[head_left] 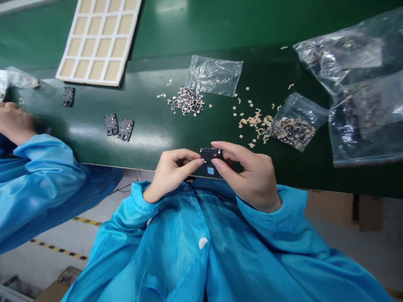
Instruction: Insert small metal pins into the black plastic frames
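My left hand (174, 174) and my right hand (248, 176) meet over the near edge of the green conveyor belt (157, 138). Between their fingertips they pinch a small black plastic housing (211, 161) with a blue patch on its underside. Beyond my fingers lies a heap of small metal clips (187, 100), with looser beige pieces (255, 121) to the right. A clear plastic bag (292, 121) holding more of these pieces lies just past my right hand.
Several black housings (119, 127) lie on the belt to the left, behind them a white compartment tray (99, 42). An empty-looking clear bag (214, 74) and large filled bags (355, 88) lie further back. A co-worker's blue sleeve (37, 180) and hand (15, 123) occupy the left side.
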`<move>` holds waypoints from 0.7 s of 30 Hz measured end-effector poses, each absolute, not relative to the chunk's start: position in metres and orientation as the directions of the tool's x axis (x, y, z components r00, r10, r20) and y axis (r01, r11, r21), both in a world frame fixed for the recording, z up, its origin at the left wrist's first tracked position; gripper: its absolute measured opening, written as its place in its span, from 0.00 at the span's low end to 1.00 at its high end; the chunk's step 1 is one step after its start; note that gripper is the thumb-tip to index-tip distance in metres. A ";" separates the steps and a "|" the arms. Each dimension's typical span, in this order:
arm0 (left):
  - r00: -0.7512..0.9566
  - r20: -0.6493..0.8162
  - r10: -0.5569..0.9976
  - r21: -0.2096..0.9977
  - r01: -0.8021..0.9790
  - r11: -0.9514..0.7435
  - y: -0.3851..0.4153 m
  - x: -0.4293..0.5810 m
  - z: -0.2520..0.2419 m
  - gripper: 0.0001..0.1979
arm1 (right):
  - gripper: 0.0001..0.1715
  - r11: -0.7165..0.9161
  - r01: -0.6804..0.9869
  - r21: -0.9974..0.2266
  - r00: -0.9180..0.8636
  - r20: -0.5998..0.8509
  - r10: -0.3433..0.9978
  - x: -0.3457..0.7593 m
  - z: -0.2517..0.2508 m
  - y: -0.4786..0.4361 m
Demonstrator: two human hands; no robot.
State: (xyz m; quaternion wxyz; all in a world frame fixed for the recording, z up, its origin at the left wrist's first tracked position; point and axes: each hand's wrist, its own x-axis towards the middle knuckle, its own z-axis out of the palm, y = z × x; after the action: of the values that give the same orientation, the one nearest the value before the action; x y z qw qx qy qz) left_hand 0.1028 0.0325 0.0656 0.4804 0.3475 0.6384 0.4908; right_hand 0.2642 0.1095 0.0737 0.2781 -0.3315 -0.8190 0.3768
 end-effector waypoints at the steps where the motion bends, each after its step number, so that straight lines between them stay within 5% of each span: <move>1: -0.283 -0.282 0.917 0.959 -0.050 0.279 0.032 0.103 0.066 0.14 | 0.15 0.488 0.327 -0.809 -0.624 0.203 0.755 0.264 0.073 0.109; 11: -0.242 -0.312 0.919 0.950 -0.105 0.294 0.033 0.107 0.070 0.20 | 0.20 0.094 0.160 -0.983 -0.646 -0.032 0.762 0.258 0.066 0.106; 21: -0.258 -0.271 0.927 0.962 -0.046 0.268 0.034 0.108 0.071 0.17 | 0.18 0.004 0.143 -0.990 -0.628 -0.088 0.773 0.252 0.068 0.107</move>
State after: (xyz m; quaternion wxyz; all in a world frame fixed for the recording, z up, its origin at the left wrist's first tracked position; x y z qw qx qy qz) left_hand 0.1079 0.0343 0.0709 0.4958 0.3537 0.6232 0.4906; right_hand 0.2521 0.1067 0.0681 0.2562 -0.3471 -0.6604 0.6146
